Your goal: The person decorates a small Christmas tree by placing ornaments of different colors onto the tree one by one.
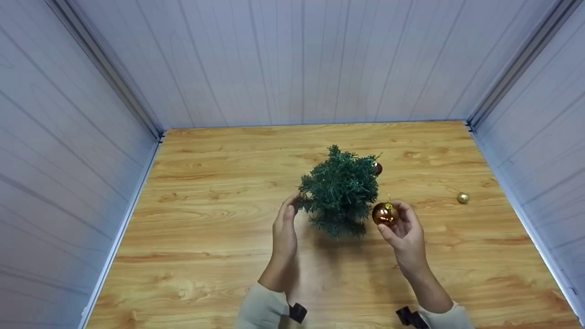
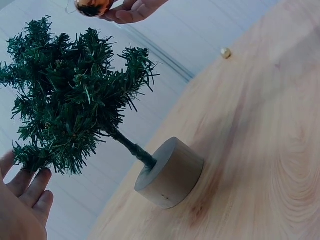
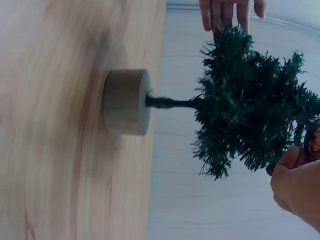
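Observation:
A small green artificial Christmas tree [image 1: 339, 189] stands upright on a round wooden base [image 2: 172, 175], as the left wrist view shows. At its left side, the left hand [image 1: 285, 230] touches the lower branches with extended fingers. The right hand [image 1: 410, 240] holds a shiny copper-gold Christmas ball [image 1: 385, 214] between thumb and fingers, close to the tree's right side. A thin hanging loop rises from the top of this ball. Behind the right branches, a dark red Christmas ball [image 1: 378, 168] is partly hidden by the needles.
A small gold ball [image 1: 463, 197] with a thin loop lies on the wood-grain tabletop [image 1: 205, 219], right of the tree. Pale panels enclose the table at the back [image 1: 283, 64], left [image 1: 59, 160] and right [image 1: 544, 151].

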`<state>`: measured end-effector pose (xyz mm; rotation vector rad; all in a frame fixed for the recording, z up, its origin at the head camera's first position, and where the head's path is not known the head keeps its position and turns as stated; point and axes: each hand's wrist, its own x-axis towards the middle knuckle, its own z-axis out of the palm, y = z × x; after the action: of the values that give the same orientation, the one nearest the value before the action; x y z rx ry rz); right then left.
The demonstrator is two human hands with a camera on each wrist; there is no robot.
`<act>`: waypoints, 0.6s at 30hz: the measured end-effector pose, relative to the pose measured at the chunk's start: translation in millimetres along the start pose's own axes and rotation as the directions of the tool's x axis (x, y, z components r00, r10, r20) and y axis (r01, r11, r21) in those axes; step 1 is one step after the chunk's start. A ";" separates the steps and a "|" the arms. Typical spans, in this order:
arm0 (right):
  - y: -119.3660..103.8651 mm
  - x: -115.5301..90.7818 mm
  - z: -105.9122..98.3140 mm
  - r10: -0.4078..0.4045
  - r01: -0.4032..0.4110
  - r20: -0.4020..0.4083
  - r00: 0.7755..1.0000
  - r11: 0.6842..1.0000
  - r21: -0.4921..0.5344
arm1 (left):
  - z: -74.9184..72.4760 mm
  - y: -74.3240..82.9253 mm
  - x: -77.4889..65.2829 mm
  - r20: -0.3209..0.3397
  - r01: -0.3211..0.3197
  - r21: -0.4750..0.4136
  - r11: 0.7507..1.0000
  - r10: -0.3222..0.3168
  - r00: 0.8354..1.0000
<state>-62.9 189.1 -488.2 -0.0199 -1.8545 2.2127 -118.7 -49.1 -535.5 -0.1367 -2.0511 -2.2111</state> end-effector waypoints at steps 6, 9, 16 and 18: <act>-1.1 -1.2 7.8 -0.044 0.043 0.044 0.998 0.999 0.024 | 1.6 1.9 1.0 -0.026 0.041 0.043 0.998 -0.040 0.999; -1.8 -1.1 11.4 -0.063 0.061 0.063 0.996 0.997 0.037 | 1.7 1.8 1.2 -0.025 0.048 0.034 0.998 -0.047 0.999; -3.9 -2.0 18.7 -0.079 0.074 0.102 0.992 0.996 0.050 | 1.6 3.4 1.1 -0.015 0.049 0.031 0.998 -0.048 0.999; -4.3 -2.3 20.3 -0.083 0.078 0.114 0.990 0.995 0.055 | 1.5 3.9 0.9 -0.009 0.042 0.040 0.998 -0.042 0.999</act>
<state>-63.4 169.6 -480.5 0.1936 -1.8227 2.2476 -119.0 -47.9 -531.4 -0.0819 -2.1118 -2.1889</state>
